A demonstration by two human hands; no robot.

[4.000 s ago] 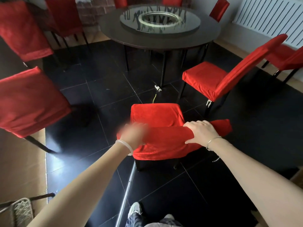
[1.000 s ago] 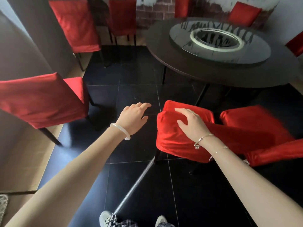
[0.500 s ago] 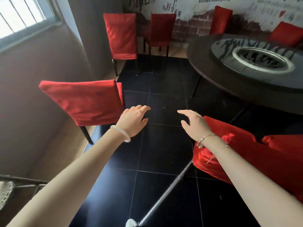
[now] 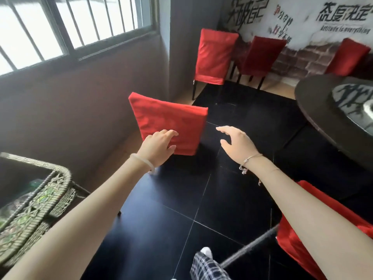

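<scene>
We reach with both hands for the red-covered chair, which stands by the wall under the window with its back turned to us. Our left hand shows across the lower corner of the chair's back, fingers loosely spread and holding nothing; we cannot tell whether it touches the cloth. Our right hand hangs open, fingers apart, over the dark floor just to the right of the chair. To do this well, we judge, we take the top of the back near both corners with thumbs behind, so the loose cloth does not slip in our grip. We then lift a little rather than drag, and steer toward the round table, keeping clear of the other red chair at our right
</scene>
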